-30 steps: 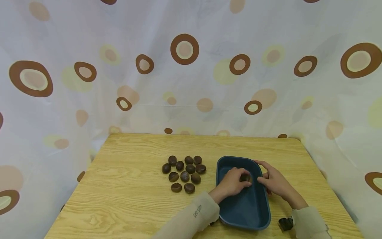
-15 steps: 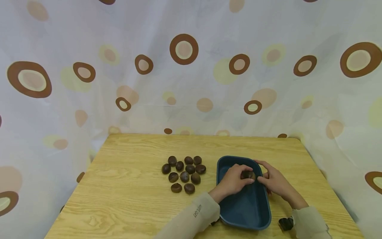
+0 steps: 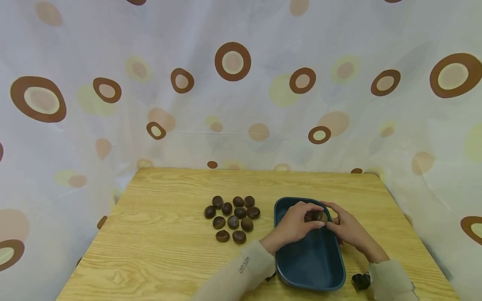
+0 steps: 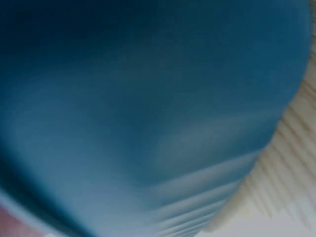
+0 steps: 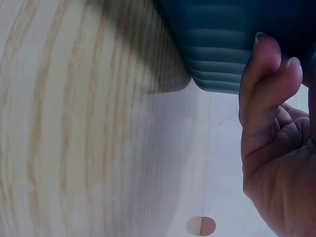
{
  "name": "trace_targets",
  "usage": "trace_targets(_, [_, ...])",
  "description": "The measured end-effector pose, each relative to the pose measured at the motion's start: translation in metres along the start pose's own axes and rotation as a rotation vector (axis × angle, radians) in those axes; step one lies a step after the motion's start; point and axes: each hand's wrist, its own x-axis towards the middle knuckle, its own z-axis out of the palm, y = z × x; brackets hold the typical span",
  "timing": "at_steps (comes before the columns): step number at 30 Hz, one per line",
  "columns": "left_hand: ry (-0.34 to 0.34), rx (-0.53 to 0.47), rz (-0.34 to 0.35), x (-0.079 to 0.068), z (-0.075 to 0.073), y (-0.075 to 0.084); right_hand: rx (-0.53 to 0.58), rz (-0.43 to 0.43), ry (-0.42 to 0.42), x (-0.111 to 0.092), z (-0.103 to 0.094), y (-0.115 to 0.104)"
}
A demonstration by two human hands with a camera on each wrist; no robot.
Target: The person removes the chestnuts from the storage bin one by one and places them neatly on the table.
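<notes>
A deep blue rectangular tray stands on the right of the table, its ribbed outer wall showing in the right wrist view. My left hand reaches into its far end and holds a brown chestnut between thumb and fingers, close to the right wall. A second chestnut may be behind it; the fingers hide that part. At the tray's right rim, my right hand grips the edge, thumb at the inside and fingers outside. The left wrist view is filled by the tray's blurred blue wall.
Several loose chestnuts lie in a cluster left of the tray on the wooden table. Behind the table hangs a white curtain with brown and beige ovals. A small black device sits at the right cuff.
My left hand has moved right and slightly away with the chestnut, towards the tray's right wall. The tray's near end has shifted a little to the right. My right hand stays at the rim.
</notes>
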Motion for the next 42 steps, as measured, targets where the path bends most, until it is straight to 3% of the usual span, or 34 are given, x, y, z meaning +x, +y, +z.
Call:
trace_targets(18, [0.036, -0.03, 0.07, -0.018, -0.043, 0.011, 0.007, 0.001, 0.006, 0.001, 0.001, -0.001])
trace_targets(32, [0.11, -0.015, 0.09, -0.037, -0.097, 0.003, 0.017, 0.001, 0.014, 0.003, 0.001, 0.003])
trace_targets(42, [0.149, 0.022, 0.036, -0.06, -0.125, -0.006, -0.014, 0.015, 0.012, 0.004, 0.0, 0.002])
